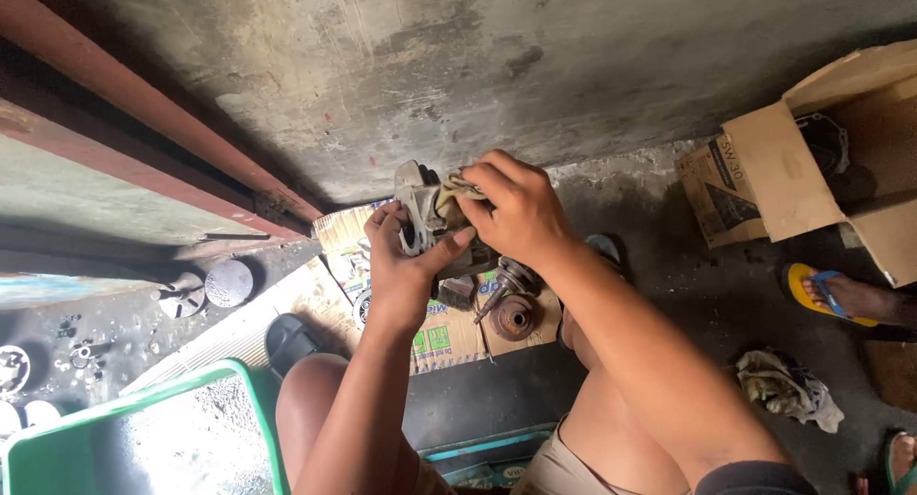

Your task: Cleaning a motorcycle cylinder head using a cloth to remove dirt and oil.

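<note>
My left hand grips a grey metal machine part from below, thumb across its lower side. Against the top of that part my right hand presses a yellowish rag. Both hands hold the part up over a flattened printed cardboard sheet on the floor. On that cardboard lie a rusty round metal piece, a smaller geared piece and a thin rod-like tool. My bare knees sit below the hands.
A green plastic tub stands at lower left. Round metal discs and small parts lie on the dark floor at left. An open cardboard box sits at right, near another person's foot in a yellow sandal. A crumpled rag lies lower right.
</note>
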